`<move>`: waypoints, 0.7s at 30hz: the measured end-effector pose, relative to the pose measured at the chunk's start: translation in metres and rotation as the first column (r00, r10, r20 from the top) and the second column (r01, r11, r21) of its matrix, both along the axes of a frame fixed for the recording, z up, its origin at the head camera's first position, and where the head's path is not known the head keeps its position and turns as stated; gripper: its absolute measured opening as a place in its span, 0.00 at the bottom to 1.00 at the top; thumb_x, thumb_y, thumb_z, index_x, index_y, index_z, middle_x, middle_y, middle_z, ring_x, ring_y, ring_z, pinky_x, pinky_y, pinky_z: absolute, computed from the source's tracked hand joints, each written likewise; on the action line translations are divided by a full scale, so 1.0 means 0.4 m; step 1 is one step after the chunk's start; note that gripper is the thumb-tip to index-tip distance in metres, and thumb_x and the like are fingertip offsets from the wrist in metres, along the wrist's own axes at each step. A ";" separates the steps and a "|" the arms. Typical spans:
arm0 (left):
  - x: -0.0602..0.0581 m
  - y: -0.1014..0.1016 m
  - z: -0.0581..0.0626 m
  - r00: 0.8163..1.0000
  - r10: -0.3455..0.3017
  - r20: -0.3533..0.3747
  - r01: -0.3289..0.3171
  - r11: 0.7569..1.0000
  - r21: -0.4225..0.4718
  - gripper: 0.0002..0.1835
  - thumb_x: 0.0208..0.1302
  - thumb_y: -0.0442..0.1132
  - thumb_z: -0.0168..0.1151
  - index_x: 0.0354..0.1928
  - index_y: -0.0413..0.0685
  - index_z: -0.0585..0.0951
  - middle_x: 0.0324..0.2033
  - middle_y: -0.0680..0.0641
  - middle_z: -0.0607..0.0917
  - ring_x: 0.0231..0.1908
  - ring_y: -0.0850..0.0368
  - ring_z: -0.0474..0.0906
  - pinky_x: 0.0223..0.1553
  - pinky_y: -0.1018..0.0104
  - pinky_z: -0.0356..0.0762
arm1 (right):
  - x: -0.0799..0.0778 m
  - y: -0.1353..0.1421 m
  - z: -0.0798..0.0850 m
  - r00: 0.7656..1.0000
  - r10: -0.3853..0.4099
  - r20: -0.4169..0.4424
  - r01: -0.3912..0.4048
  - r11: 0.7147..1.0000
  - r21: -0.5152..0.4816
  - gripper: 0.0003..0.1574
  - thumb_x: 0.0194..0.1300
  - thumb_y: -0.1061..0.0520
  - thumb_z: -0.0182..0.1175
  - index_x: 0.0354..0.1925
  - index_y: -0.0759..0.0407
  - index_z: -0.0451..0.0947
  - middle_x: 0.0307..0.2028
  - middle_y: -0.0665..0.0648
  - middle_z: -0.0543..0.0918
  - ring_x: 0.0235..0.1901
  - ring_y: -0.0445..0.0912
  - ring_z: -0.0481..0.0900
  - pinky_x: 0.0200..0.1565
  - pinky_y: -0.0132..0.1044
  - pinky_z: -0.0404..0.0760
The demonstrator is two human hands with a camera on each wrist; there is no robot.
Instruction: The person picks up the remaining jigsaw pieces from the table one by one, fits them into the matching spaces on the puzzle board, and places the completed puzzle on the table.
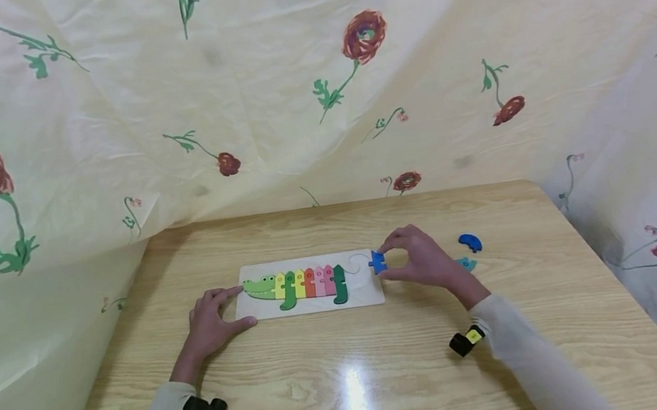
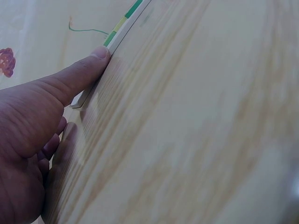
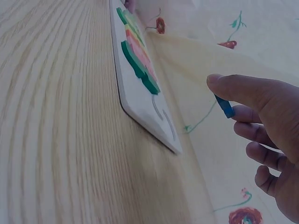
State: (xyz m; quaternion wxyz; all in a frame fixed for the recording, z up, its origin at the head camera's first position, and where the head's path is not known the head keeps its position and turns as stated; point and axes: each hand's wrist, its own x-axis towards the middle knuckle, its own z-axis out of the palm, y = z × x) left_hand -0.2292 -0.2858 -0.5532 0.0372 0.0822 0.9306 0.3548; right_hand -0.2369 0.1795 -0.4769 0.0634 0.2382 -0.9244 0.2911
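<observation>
In the head view, a white puzzle board [image 1: 310, 307] with a crocodile of coloured pieces lies on the table. My left hand [image 1: 210, 322] is at its left end, index fingertip on the crocodile's snout and thumb [image 2: 79, 77] pressed along the front edge near the corner. Above the board's right end, my right hand [image 1: 418, 259] pinches a blue puzzle piece [image 1: 378, 262] between thumb and fingers. The right wrist view shows this blue piece edge-on, raised off the board. A thin curved tail line [image 3: 163, 114] is drawn on the bare board beyond the dark green leg piece [image 3: 140, 67].
Behind my right hand lie a dark blue curved piece [image 1: 470, 242] and a light blue piece [image 1: 467, 263], partly covered by the wrist. Flowered cloth [image 1: 291, 100] hangs at the back and sides of the wooden table [image 1: 301, 386].
</observation>
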 end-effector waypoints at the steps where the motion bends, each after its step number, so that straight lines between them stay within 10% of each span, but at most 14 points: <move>1: 0.000 0.000 0.000 1.000 0.001 0.001 -0.001 1.000 0.001 0.47 0.50 0.65 0.77 0.71 0.53 0.75 0.65 0.33 0.69 0.64 0.33 0.62 0.57 0.40 0.53 | -0.001 -0.007 -0.001 1.000 0.000 0.005 0.000 1.000 0.001 0.24 0.52 0.44 0.80 0.45 0.53 0.90 0.46 0.54 0.86 0.51 0.52 0.75 0.52 0.55 0.77; 21: 0.001 0.002 0.003 1.000 -0.001 0.007 0.001 1.000 -0.009 0.48 0.50 0.65 0.77 0.71 0.54 0.74 0.66 0.33 0.69 0.66 0.32 0.62 0.58 0.38 0.53 | -0.024 -0.094 -0.044 0.992 -0.018 0.125 0.011 0.998 0.061 0.25 0.53 0.42 0.80 0.45 0.53 0.90 0.49 0.55 0.86 0.55 0.52 0.75 0.60 0.53 0.75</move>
